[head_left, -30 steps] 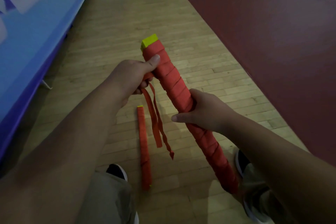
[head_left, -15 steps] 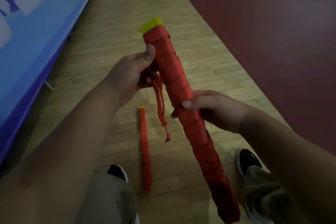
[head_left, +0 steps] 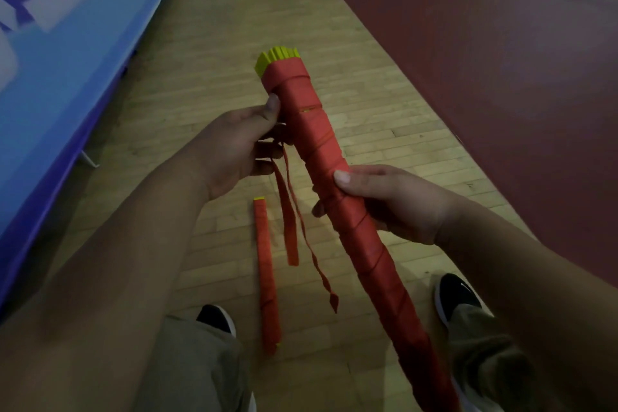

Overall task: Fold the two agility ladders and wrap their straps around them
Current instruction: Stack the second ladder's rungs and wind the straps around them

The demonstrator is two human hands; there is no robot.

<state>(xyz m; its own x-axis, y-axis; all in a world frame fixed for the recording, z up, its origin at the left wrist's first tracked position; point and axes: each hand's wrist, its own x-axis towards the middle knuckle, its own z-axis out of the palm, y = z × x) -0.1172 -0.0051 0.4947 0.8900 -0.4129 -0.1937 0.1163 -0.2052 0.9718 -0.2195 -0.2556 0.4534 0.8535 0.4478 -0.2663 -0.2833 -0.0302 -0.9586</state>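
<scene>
A folded agility ladder [head_left: 321, 144], a long bundle of yellow rungs wound in red strap, is held slanted in front of me. My right hand [head_left: 394, 204] grips its middle, thumb on top. My left hand [head_left: 240, 147] holds the bundle near its upper end, thumb pressed on its side, and its fingers pinch the loose red strap ends [head_left: 291, 224], which hang down. Yellow rung tips [head_left: 276, 58] stick out at the top. A second wrapped ladder [head_left: 266, 274] lies on the wooden floor between my feet.
Wooden plank floor [head_left: 207, 53] runs ahead. A blue padded mat [head_left: 67, 53] with white lettering borders it on the left. A dark red mat [head_left: 485, 43] covers the right side. My black shoes [head_left: 458, 298] and khaki trousers show below.
The bundle has tilted so its yellow tips face me more. My right thumb moved onto its top. The loose strap ends, bunched half a second ago, now hang longer from my left hand.
</scene>
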